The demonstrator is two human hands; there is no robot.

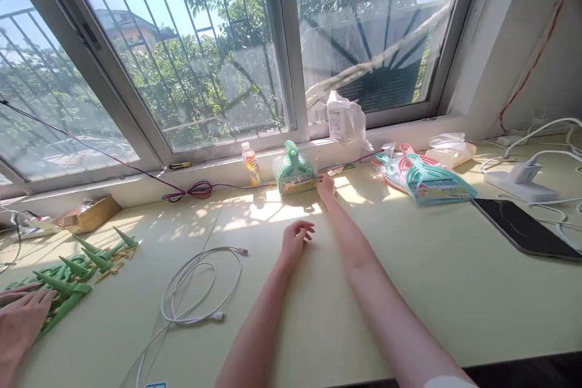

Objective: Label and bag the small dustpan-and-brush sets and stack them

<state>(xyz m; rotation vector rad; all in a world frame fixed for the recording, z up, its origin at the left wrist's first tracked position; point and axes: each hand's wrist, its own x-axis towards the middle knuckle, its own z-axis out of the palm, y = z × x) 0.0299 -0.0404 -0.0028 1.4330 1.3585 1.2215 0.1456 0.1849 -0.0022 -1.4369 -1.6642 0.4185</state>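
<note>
A green mini dustpan and brush set (293,170) in clear wrapping stands upright near the window sill. My right hand (326,189) reaches out to it, with the fingers closed at its right edge. Closer to me, my left hand (295,239) hovers just over the table, its fingers loosely bent and nothing in them. To the right lie more wrapped dustpan and brush sets (439,185), in pink and green. A drink bottle (251,163) with a yellow label stands left of the upright set.
At left, another person's hand (22,321) rests by green pointed plastic pieces (84,260). A coiled white cable (170,291) lies on the pale table (327,327). A black tablet-like device (522,227) and a power strip (521,185) sit at right. A white box (339,121) stands on the sill.
</note>
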